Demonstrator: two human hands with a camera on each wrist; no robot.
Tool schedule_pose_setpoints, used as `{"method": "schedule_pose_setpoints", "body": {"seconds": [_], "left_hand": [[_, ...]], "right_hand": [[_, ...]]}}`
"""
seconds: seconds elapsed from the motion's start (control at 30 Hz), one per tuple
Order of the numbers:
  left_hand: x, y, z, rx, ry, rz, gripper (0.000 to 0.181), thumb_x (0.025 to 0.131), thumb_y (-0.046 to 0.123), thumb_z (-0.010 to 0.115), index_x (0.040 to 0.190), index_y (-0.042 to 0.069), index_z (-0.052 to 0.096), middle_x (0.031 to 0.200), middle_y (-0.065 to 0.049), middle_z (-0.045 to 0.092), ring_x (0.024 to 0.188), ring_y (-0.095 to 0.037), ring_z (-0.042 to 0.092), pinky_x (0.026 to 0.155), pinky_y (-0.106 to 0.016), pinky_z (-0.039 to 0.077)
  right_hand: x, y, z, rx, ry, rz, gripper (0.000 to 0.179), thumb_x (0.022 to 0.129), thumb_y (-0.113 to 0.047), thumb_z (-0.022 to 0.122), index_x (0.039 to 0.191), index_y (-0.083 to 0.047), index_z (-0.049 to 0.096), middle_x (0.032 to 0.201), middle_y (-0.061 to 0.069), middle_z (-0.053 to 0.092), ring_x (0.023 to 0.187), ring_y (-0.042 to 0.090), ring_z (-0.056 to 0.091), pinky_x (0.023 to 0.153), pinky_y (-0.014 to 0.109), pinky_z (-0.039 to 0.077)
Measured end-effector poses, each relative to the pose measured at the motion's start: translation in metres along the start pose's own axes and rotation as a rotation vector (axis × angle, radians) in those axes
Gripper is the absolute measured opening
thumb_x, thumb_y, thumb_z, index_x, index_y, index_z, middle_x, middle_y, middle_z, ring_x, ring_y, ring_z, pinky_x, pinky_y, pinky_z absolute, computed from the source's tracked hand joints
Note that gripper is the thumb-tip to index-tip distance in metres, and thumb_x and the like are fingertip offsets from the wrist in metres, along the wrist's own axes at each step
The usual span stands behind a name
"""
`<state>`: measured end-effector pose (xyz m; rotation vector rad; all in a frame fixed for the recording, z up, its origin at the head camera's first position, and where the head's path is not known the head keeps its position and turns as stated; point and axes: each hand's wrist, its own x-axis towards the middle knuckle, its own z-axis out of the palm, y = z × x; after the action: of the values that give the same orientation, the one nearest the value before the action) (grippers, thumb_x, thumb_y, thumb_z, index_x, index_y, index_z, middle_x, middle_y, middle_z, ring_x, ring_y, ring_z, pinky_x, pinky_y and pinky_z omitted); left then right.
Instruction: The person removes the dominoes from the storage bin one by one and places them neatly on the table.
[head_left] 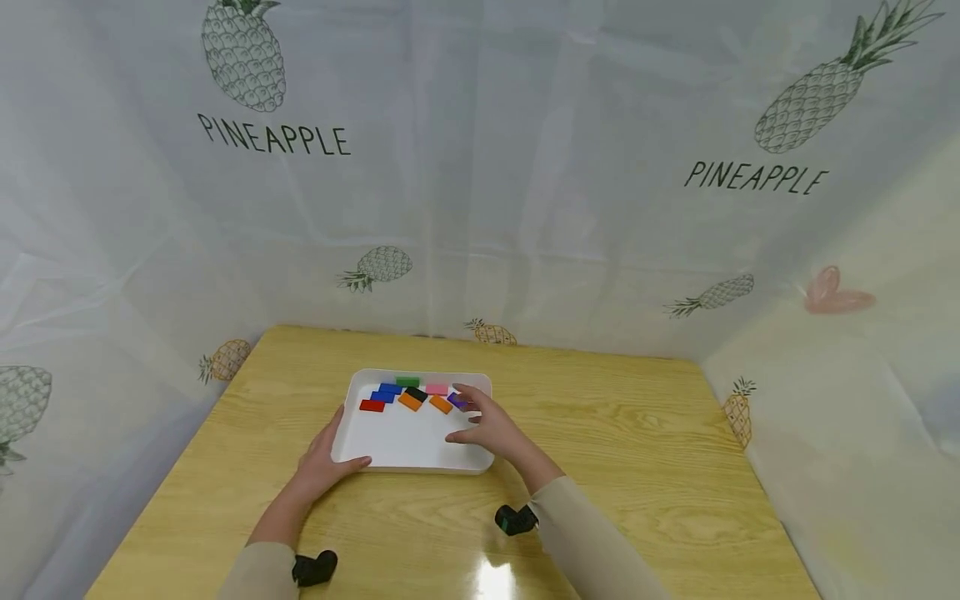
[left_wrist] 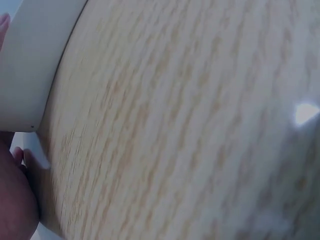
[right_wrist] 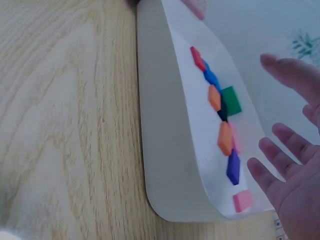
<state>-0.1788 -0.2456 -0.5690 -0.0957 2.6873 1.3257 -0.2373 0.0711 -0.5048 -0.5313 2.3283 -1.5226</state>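
A shallow white tray (head_left: 408,442) lies on the table, with small flat coloured blocks along its back half. My left hand (head_left: 321,467) holds the tray's front left corner, its thumb at the front rim and its fingers along the left side. Over the tray's right part hovers my right hand (head_left: 487,425), fingers spread and thumb apart, holding nothing. Nearest to it are a purple block (right_wrist: 233,167) and a pink block (right_wrist: 243,201). Farther left lie orange blocks (head_left: 441,404), a black block (head_left: 416,394), a green block (head_left: 408,382), blue blocks (head_left: 383,397) and a red block (head_left: 372,406).
The wooden table (head_left: 600,433) extends around the tray on all sides. A pale curtain (head_left: 525,167) printed with pineapples hangs behind it and at both sides. Black wrist devices (head_left: 315,568) are worn on both forearms.
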Motion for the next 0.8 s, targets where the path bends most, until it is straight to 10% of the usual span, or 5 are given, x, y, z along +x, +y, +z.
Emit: {"method": "schedule_pose_setpoints", "body": {"seconds": [0.8], "left_hand": [[-0.003, 0.002, -0.004, -0.031, 0.013, 0.000, 0.115, 0.078, 0.043, 0.080, 0.158, 0.015, 0.002, 0.159, -0.024, 0.011, 0.142, -0.048, 0.009, 0.107, -0.071, 0.008]], "right_hand": [[0.045, 0.019, 0.027, -0.089, 0.052, 0.134, 0.072, 0.076, -0.011, 0.085, 0.140, -0.011, 0.052, 0.131, 0.007, 0.057, 0.104, 0.023, 0.053, 0.095, 0.037, 0.047]]}}
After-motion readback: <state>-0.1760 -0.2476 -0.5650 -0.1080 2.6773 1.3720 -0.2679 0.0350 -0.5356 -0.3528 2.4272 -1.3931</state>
